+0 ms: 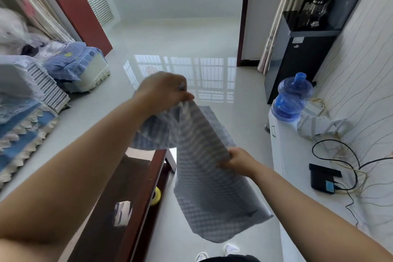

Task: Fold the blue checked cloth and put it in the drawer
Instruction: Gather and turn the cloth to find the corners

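Note:
The blue checked cloth (204, 178) hangs in the air in front of me, above the floor. My left hand (163, 91) is raised and pinches its top edge. Lower and to the right, my right hand (238, 160) grips the cloth's right side. The cloth's lower part dangles loose and blurred. A dark brown open drawer (125, 204) lies below my left forearm, with a white and dark box and a yellow roll near its right edge.
A white cabinet (282, 155) on the right carries a blue water bottle (291, 95), a black device (323, 177) and cables. A black water dispenser (297, 49) stands behind it. Covered furniture (27, 117) lines the left. Glossy floor stretches ahead.

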